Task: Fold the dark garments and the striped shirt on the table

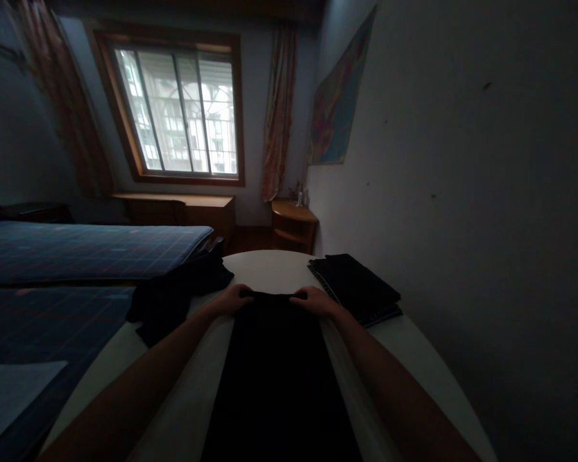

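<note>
A pair of black trousers (279,372) lies lengthwise on the white round table (270,266), its narrow top edge away from me and its near end running out of view at the bottom. My left hand (234,299) pinches the far left corner of the cloth. At the far right corner, my right hand (315,300) has its fingers closed on the same edge. The cloth between the hands looks flat and straight; the dark light hides its seams. Just beyond my right hand is a stack of folded dark clothes (359,285).
Crumpled dark clothes (178,295) hang over the table's left edge. A bed with a blue checked mattress (91,250) stands to the left. The wall (462,192) rises close on the right. Behind the table are a corner shelf (293,212) and a window (178,115).
</note>
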